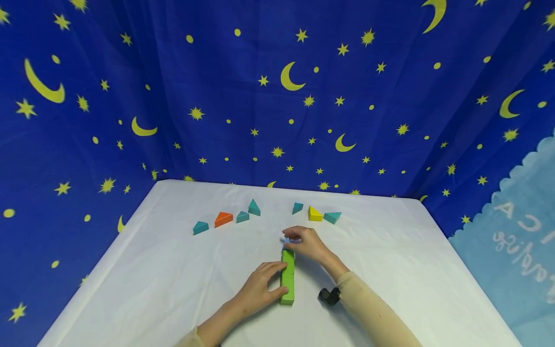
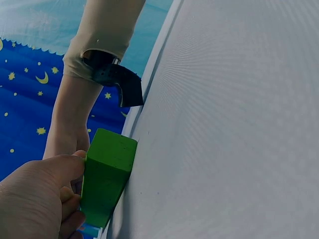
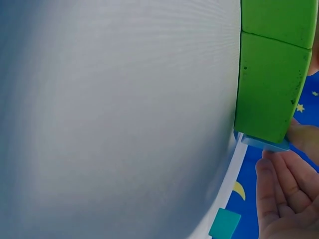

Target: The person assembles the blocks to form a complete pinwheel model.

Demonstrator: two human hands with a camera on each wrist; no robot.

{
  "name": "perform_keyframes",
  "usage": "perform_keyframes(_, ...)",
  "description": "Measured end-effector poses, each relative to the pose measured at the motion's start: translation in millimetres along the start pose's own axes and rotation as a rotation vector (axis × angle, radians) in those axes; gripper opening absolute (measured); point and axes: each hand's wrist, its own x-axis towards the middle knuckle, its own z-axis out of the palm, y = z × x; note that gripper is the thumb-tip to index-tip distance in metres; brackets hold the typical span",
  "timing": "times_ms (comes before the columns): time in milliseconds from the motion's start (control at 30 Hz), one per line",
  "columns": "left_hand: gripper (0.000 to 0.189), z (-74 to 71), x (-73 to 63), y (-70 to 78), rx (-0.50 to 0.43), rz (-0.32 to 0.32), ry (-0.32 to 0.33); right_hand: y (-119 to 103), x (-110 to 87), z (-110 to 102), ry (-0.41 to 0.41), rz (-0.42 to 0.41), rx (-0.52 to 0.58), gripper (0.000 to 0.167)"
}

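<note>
Green blocks stand end to end in a row on the white table; a seam between two of them shows in the right wrist view. My left hand touches the row's left side with thumb and fingertips, also seen in the left wrist view beside the green block's end. At the far end, my right hand pinches a small light blue piece between thumb and fingers. That piece lies against the end face of the green block; its full shape is hidden by the fingers.
Toward the back left lie teal triangular blocks and an orange one. Back right are a yellow triangular block and teal ones. A black wrist device hangs by the right sleeve. Blue star-patterned cloth surrounds the table.
</note>
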Motion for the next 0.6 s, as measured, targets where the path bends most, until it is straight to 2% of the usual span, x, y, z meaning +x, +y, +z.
perform_keyframes(367, 0.055, 0.0, -1.3, 0.3, -0.008, -0.011, -0.014, 2.6, -3.1, 2.8, -0.053, 0.033, 0.055, 0.032)
perform_keyframes(600, 0.055, -1.6, 0.0, 0.9, -0.009, -0.028, -0.026, 1.6, -3.2, 1.7, -0.026, 0.040, 0.053, 0.024)
